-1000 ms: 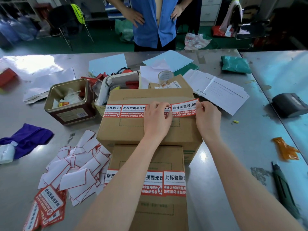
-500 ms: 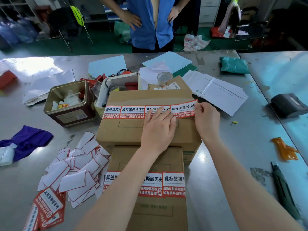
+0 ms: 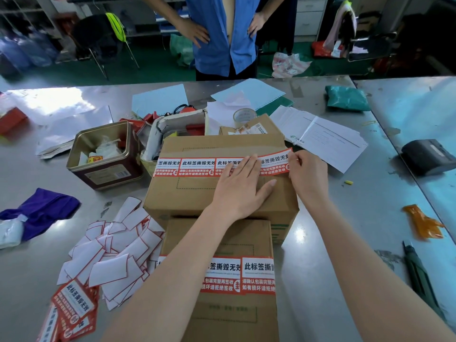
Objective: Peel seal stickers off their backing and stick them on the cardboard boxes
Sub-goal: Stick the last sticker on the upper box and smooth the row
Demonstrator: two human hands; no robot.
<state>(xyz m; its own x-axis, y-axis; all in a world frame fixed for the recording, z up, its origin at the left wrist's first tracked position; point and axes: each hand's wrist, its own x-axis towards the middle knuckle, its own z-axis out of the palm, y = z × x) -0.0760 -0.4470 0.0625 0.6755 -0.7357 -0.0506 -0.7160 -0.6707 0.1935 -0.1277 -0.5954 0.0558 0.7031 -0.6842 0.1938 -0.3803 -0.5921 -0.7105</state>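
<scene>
With a row of four seal stickers laid across the seam of the far cardboard box, nearly done there. Left hand flat, fingers straight, pressing the third and fourth down; right hand pinching the raised end of the last sticker at the box's right edge, not yet smoothed. Near box already sealed with its own strip. Beside it, spent white backings heaped, unpeeled stickers left over, probably for further boxes.
</scene>
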